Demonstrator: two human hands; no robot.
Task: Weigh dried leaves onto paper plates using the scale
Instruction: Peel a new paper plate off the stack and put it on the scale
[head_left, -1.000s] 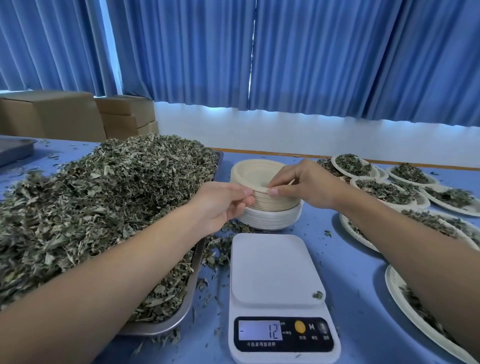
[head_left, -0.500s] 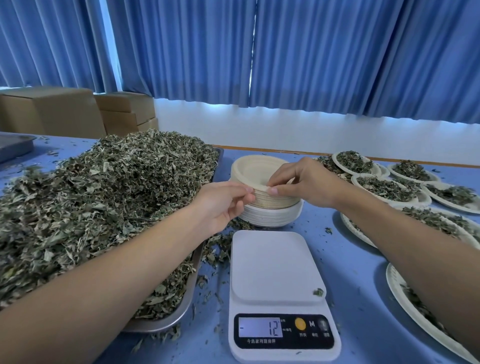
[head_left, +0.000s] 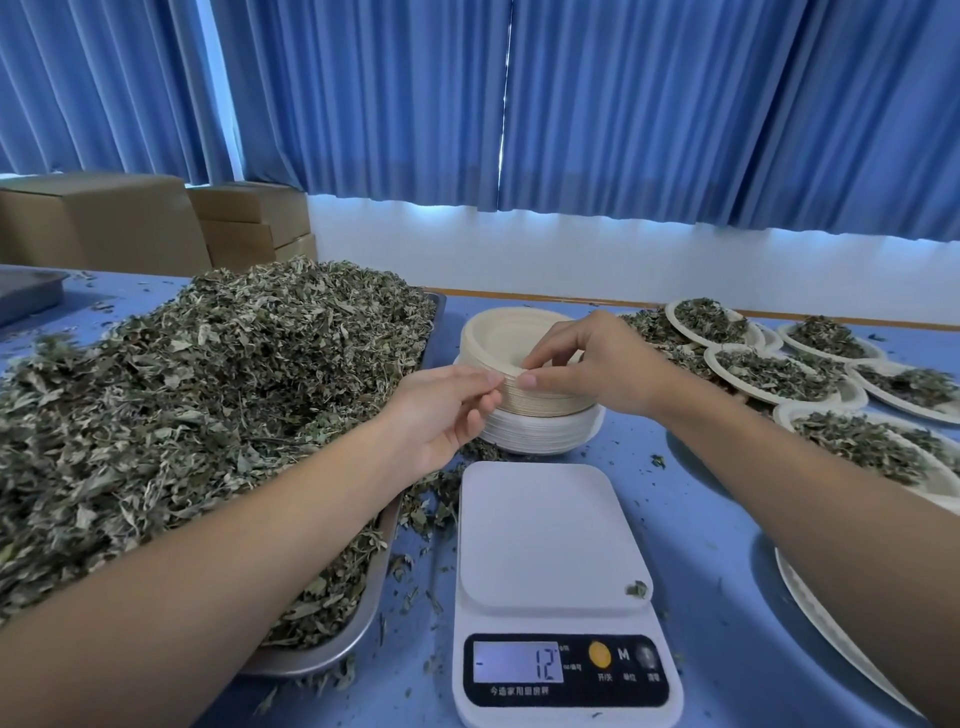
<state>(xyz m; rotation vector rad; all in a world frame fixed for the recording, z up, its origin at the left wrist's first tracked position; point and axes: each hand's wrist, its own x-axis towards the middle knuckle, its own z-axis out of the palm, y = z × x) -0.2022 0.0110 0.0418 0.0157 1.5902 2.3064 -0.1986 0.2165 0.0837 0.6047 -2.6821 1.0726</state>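
Your right hand (head_left: 597, 371) pinches the top plate (head_left: 498, 332) by its near edge, and your left hand (head_left: 447, 410) pinches the plate stack (head_left: 545, 402) beneath, likely to peel one free. The scale (head_left: 550, 535) waits plateless just in front, with the dried leaves (head_left: 208, 405) heaped to your left.
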